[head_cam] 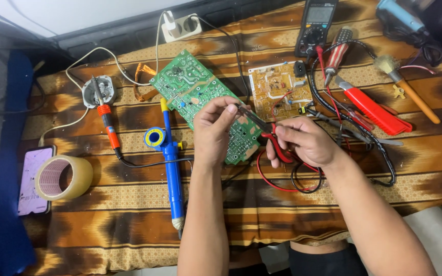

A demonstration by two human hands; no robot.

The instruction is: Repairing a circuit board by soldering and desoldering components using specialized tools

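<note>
Over the green board point(205, 102), the left hand point(213, 128) pinches something small at the plier tips; the right hand point(303, 143), closed on the pliers point(269, 134), should squeeze gently and steadily.

A brown striped patterned cloth point(282, 204) covers the surface beside a blue mat point(6, 204).

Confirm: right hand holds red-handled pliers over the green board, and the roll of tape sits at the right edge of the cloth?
Not quite. In the head view the roll of tape sits at the left edge, beside the phone. The right hand does hold the red-handled pliers over the green board.
</note>
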